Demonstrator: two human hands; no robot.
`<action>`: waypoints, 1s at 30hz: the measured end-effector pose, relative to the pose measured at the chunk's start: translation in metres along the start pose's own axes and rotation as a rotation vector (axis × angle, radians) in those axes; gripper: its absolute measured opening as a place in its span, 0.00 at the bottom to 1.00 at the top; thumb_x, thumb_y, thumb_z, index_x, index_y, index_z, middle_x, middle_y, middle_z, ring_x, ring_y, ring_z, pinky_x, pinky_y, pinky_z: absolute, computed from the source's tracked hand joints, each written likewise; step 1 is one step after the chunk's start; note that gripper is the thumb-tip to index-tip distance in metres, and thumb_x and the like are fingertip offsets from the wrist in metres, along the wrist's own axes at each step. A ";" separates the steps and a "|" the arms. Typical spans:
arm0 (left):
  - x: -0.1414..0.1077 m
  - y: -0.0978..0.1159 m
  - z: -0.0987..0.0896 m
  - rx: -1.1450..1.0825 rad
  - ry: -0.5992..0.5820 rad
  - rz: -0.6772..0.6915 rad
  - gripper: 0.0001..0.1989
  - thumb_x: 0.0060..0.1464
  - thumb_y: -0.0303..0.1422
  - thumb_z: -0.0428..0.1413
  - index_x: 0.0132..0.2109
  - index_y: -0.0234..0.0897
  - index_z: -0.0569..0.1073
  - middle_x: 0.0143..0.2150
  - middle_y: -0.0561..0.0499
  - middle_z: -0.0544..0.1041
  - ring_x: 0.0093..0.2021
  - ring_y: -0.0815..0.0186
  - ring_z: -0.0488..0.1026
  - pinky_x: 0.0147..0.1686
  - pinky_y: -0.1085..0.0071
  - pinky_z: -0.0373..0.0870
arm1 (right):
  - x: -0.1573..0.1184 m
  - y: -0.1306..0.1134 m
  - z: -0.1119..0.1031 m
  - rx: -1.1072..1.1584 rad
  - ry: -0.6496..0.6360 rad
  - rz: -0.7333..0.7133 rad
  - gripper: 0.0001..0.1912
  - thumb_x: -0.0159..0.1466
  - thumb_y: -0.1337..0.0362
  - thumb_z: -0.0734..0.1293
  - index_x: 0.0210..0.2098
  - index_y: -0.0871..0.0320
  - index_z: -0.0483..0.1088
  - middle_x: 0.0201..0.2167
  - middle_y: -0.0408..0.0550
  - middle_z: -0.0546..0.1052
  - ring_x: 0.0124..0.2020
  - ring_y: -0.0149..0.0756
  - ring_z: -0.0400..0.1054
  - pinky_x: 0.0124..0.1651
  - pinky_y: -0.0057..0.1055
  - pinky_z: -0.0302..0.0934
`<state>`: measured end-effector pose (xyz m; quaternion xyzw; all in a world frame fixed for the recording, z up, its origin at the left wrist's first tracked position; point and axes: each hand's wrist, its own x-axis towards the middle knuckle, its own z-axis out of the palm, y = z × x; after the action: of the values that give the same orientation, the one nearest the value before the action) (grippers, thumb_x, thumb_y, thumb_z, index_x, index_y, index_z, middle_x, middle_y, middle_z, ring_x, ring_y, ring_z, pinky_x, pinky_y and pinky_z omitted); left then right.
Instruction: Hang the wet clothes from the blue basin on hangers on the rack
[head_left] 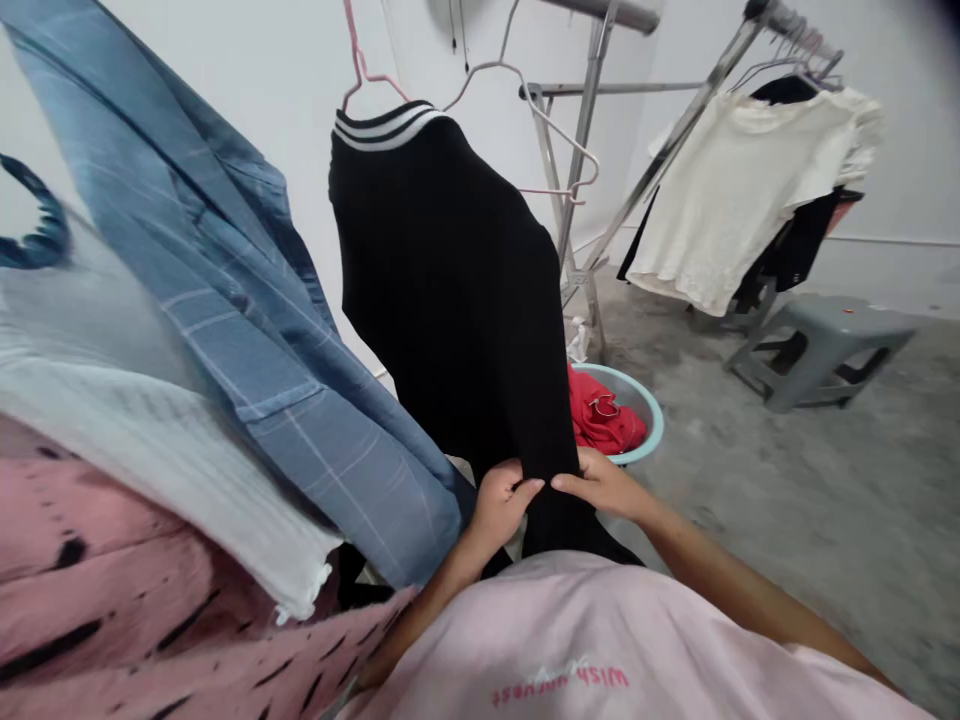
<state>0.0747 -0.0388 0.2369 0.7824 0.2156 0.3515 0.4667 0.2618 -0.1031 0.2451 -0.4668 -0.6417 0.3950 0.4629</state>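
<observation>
A black knit garment with white stripes at its collar hangs from a pink hanger. One long black sleeve runs down toward my body. My left hand pinches the left edge of this sleeve, thumb on top and fingers behind it. Opposite, my right hand grips the right edge in the same manner, and the two thumbs nearly meet. The fingers of both hands are partly hidden behind the cloth. Below the hands the sleeve's end drops against my pink shirt.
Close on the left hang a blue plaid garment, a white ribbed top and pink spotted cloth. A bare hanger is behind. Right of me are a basin holding red clothes, a grey stool and a rack with white shirts.
</observation>
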 end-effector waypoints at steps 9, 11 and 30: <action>-0.007 -0.006 -0.004 0.054 -0.235 -0.089 0.10 0.56 0.33 0.52 0.35 0.34 0.76 0.37 0.48 0.79 0.39 0.61 0.73 0.44 0.67 0.67 | 0.066 -0.021 -0.040 0.340 0.197 -0.124 0.37 0.62 0.38 0.58 0.61 0.54 0.60 0.61 0.56 0.65 0.62 0.43 0.60 0.53 0.36 0.64; -0.010 -0.007 -0.002 0.052 -0.236 -0.105 0.10 0.56 0.33 0.51 0.36 0.34 0.76 0.39 0.47 0.79 0.41 0.61 0.73 0.46 0.66 0.67 | 0.096 -0.033 -0.042 0.333 0.207 -0.177 0.36 0.62 0.38 0.59 0.62 0.52 0.59 0.62 0.53 0.64 0.63 0.41 0.58 0.57 0.37 0.62; -0.033 -0.024 -0.001 0.124 -0.222 -0.186 0.06 0.53 0.26 0.52 0.34 0.34 0.75 0.37 0.51 0.77 0.40 0.65 0.71 0.44 0.70 0.65 | 0.242 -0.215 -0.050 0.079 -0.291 -0.765 0.32 0.65 0.50 0.60 0.56 0.73 0.56 0.54 0.50 0.63 0.65 0.55 0.52 0.58 0.57 0.50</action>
<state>0.0518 -0.0485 0.2046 0.8204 0.2555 0.2041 0.4691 0.2265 0.0801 0.5141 -0.1156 -0.8122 0.2803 0.4984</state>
